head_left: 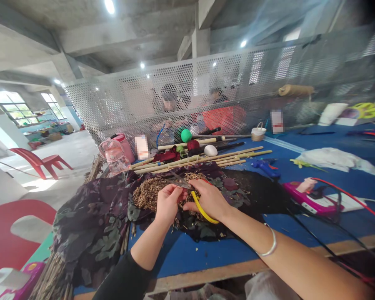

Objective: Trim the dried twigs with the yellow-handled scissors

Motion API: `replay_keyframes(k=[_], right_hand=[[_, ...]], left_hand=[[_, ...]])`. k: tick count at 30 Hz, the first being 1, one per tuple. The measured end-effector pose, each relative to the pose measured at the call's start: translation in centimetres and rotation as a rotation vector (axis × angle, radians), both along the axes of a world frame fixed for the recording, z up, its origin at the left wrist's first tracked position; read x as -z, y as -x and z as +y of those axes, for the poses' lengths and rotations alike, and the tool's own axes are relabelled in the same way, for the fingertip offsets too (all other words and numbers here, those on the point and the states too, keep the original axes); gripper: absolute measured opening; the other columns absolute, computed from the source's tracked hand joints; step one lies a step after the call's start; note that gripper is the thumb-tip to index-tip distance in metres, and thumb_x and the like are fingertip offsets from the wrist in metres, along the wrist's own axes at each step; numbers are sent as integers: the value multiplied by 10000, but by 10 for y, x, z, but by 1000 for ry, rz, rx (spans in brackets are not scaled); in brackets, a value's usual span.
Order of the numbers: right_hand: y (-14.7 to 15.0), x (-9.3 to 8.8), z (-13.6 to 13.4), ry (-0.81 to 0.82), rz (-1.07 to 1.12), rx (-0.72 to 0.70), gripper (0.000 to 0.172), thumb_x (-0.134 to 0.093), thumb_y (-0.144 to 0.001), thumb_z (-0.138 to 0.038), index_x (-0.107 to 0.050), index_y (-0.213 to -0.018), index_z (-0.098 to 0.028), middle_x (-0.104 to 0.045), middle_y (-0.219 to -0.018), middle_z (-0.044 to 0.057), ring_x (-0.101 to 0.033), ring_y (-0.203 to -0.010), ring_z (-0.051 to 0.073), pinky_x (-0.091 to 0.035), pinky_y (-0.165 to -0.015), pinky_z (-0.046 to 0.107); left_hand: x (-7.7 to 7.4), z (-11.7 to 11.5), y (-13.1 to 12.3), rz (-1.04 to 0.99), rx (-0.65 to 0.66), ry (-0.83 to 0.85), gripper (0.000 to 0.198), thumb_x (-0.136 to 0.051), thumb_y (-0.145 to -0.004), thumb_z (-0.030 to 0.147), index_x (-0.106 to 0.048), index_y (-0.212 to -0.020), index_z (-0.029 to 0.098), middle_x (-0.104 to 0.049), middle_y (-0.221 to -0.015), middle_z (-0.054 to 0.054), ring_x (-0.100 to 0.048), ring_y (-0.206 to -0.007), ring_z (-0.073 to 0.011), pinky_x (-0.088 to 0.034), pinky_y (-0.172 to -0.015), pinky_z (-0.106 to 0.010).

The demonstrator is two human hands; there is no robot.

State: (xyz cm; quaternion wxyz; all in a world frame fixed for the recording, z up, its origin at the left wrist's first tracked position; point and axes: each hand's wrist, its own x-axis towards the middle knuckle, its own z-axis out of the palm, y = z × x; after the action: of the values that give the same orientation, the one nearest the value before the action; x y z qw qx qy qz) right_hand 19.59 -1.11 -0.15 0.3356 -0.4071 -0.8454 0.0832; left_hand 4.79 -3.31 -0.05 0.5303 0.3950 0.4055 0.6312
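Note:
My right hand [211, 200] is closed around scissors with a yellow handle [203, 209]. Their dark blades point up and left over a heap of dried brown plant bits [150, 191]. Close by on the left, my left hand [168, 203] pinches something at the blades, too small to make out. Under the heap lies a dark floral cloth [96, 208], spread across the blue table and hanging over its left side. A silver bangle [270, 241] circles my right wrist.
Long thin sticks [203, 160] lie behind the heap, with a green ball [186, 135] and a white ball [210, 150]. A pink bag [115, 156] stands left. At right are a blue glue gun [266, 167] and a magenta power strip [312, 200]. Two people sit behind a perforated screen [128, 98].

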Motion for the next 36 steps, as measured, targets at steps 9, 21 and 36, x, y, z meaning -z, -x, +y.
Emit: replay_keyframes(k=[9, 21, 36], right_hand=[[-2, -2, 2, 23, -68, 15, 472, -586, -722, -531, -542, -1061, -206, -645, -930, 80, -620, -858, 222, -462, -723, 303], [-1, -4, 3, -88, -111, 11, 627, -623, -635, -608, -510, -1066, -167, -560, -898, 95, -549, -863, 248, -443, -761, 366], [-5, -1, 4, -48, -116, 25, 571, -602, -652, -625, -559, -1034, -204, -644, -875, 84, -619, -835, 233, -460, -706, 310]], left_hand=[[-3, 2, 2, 113, -47, 17, 241, -653, -651, 366, -620, -696, 132, -613, -631, -7, -535, -548, -87, -449, -578, -217], [-3, 0, 1, 430, -188, -32, 172, -545, -712, 276, -632, -708, 128, -629, -610, -27, -546, -551, -120, -454, -561, -231], [2, 3, 3, 481, -175, 19, 170, -549, -708, 287, -625, -652, 145, -641, -599, -24, -579, -561, -131, -468, -567, -230]])
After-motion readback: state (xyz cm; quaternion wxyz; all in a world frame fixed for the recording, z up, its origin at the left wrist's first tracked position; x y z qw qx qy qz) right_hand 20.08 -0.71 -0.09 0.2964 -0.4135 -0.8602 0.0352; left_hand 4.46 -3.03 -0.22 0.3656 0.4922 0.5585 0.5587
